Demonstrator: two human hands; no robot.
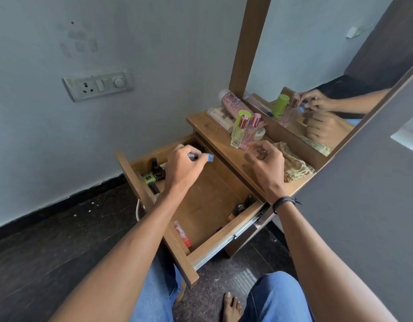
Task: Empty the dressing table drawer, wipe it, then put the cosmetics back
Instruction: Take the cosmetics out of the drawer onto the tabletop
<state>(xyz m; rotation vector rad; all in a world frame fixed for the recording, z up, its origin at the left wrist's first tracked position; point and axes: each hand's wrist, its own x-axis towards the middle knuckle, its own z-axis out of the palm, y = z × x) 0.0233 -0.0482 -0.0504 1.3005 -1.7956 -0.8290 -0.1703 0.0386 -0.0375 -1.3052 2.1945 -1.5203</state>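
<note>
The left hand is hovering over the open drawer. It is pinching a slim blue-capped stick between thumb and curled fingers. The stick is possibly a lip or eye pencil, though the view is too soft to be sure. The right hand is hanging just above the desk, its fingers loosely curled and gripping nothing. It is close to a green perfume bottle and a pink perfume bottle, which are standing upright side by side.

Some cosmetics are lying in the drawer:
- a cluster of dark bottles with a green item among them, beneath the left wrist
- a red-and-white tube lying along the front panel
- two small dark bottles leaning in the far right corner

On the desk behind the perfumes:
- a pink cylindrical case is lying on a flat palette
- a white round tin is sitting just beside the pink bottle
- a crumpled yellowish cloth is resting near the foot of the mirror, which is reflecting both hands
</note>
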